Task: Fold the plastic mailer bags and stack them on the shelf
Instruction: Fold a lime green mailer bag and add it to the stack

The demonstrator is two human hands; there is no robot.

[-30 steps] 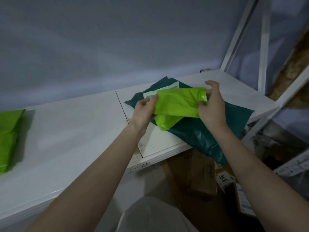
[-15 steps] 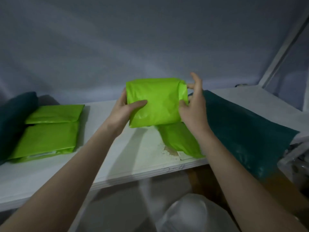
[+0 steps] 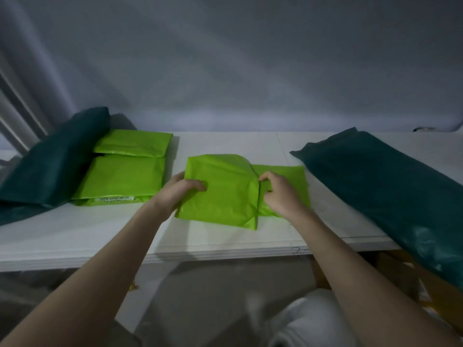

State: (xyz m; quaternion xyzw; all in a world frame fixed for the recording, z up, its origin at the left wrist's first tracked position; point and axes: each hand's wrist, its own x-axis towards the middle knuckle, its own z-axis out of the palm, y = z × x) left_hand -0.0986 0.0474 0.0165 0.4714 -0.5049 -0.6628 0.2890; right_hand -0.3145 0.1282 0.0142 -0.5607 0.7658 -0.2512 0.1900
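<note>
Lime green mailer bag [image 3: 225,189] is lying on the white shelf [image 3: 225,241] at frame centre, partly folded, one folded panel sitting on top and a flatter strip sticking out toward 3 o'clock. Left hand [image 3: 179,190] is gripping the bag's 9 o'clock edge, thumb curling over the top face, fingers going underneath. Right hand [image 3: 278,190] is pinching the folded panel's edge at its 3 o'clock side, fingers curled, resting over the sticking-out strip. Stack of folded green bags [image 3: 122,169] is sitting on the shelf at 9 o'clock from the worked bag, near but apart from it, a white label strip showing on its near edge. Dark teal bag [image 3: 47,159] is lying just beside that stack further toward 9 o'clock, slightly overlapping its edge. Another dark teal bag [image 3: 390,186] is lying at 3 o'clock from the hands, apart from the green bag, its near end hanging over the shelf's front edge. Grey wall [image 3: 225,58] is filling the 12 o'clock area behind the shelf.
</note>
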